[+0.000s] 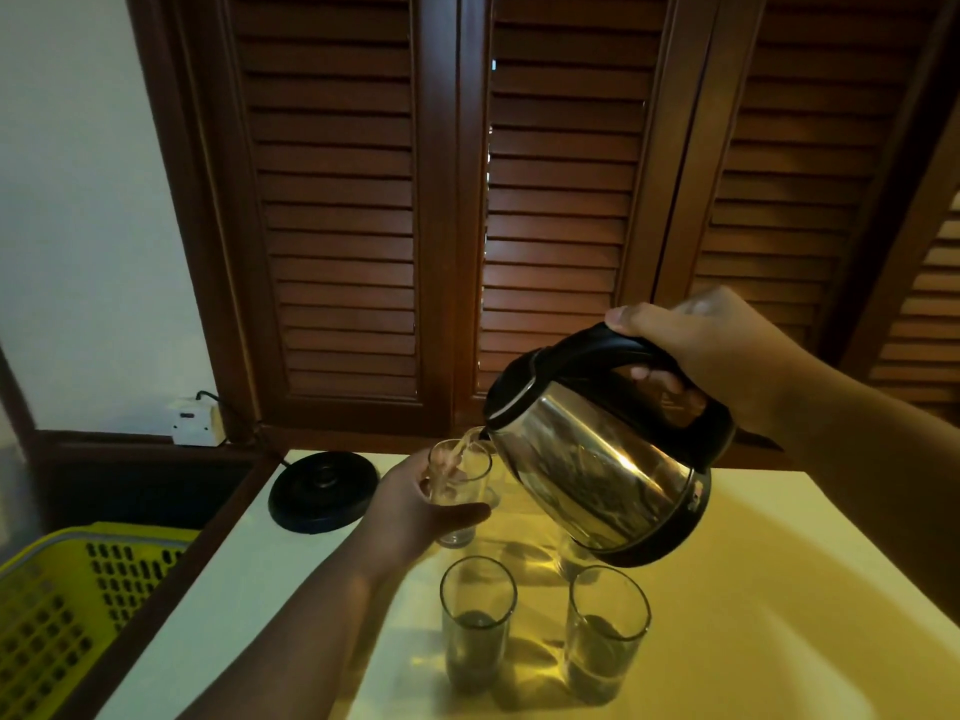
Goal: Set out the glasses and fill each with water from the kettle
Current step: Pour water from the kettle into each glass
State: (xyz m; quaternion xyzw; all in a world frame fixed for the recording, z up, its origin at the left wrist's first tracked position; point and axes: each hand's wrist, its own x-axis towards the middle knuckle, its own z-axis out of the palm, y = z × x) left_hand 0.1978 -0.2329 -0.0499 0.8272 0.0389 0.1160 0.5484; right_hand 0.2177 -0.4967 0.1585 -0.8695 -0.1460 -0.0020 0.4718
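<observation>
My right hand point(722, 356) grips the black handle of a steel kettle point(597, 459), which is tilted left with water running from its spout. The stream falls into a clear glass point(460, 491) that my left hand point(415, 506) holds upright on the white table point(779, 589). Two more glasses stand nearer to me: one in the middle point(478, 631) and one to its right point(605, 636), both holding water. Another glass point(571, 556) is partly hidden under the kettle, and one more point(493, 485) shows behind the held glass.
The kettle's black base point(323, 492) sits at the table's back left, its cord running to a white wall socket point(197, 420). A yellow perforated basket point(62, 610) stands low on the left. Brown louvred shutters point(467, 200) close off the back.
</observation>
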